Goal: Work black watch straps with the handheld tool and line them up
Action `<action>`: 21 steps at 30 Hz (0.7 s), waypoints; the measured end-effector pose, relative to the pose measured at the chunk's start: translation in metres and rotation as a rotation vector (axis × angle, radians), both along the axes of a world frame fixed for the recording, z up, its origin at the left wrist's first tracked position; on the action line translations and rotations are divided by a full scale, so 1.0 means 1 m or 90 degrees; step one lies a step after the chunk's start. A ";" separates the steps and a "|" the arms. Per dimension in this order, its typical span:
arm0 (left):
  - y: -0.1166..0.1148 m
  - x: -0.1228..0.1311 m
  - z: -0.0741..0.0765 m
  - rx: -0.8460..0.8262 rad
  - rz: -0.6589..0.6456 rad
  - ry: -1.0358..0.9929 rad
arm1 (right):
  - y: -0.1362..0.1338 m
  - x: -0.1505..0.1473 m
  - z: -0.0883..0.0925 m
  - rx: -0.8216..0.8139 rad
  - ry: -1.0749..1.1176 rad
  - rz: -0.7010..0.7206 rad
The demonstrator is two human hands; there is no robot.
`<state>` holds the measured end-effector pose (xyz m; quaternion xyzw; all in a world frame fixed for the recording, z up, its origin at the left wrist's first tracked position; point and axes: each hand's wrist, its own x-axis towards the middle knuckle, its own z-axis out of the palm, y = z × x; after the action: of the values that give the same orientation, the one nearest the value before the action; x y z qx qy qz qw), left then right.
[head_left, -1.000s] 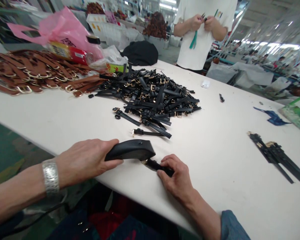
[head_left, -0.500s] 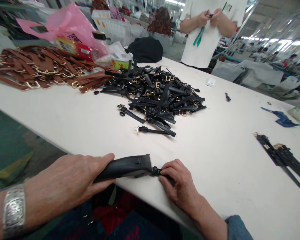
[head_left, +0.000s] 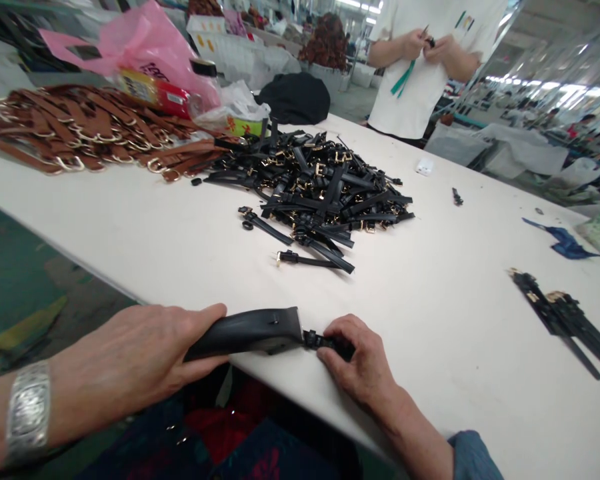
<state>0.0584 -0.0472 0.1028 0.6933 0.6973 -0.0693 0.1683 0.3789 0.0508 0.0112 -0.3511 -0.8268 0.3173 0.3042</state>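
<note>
A smooth black hand-held tool, shaped like a hair clipper, lies in my left hand. My fingers are closed round its near end, and its wide end points right. At that wide end sits the buckle end of a short black strap; whether the two touch, I cannot tell. My right hand pinches this strap close to the table's front edge, its fingers hiding part of it. Beyond both hands lies a big heap of black buckle straps with gold-coloured buckles, with a few loose straps in front.
Brown buckle straps are piled at the left, beside a pink plastic bag. Further black straps and a dark blue cloth scrap lie right on the white table. Across the table stands a person in white.
The right hand's fingers have shifted slightly on the strap, so more of it shows beside the tool. My left hand and the tool have barely moved. The view has shifted a little.
</note>
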 end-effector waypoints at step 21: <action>0.014 0.008 0.012 -0.033 -0.010 -0.007 | 0.005 -0.001 0.004 -0.091 -0.011 -0.011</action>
<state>0.0659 -0.0337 0.1148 0.6947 0.6888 -0.0849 0.1892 0.3774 0.0557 0.0147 -0.3820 -0.8016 0.3694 0.2740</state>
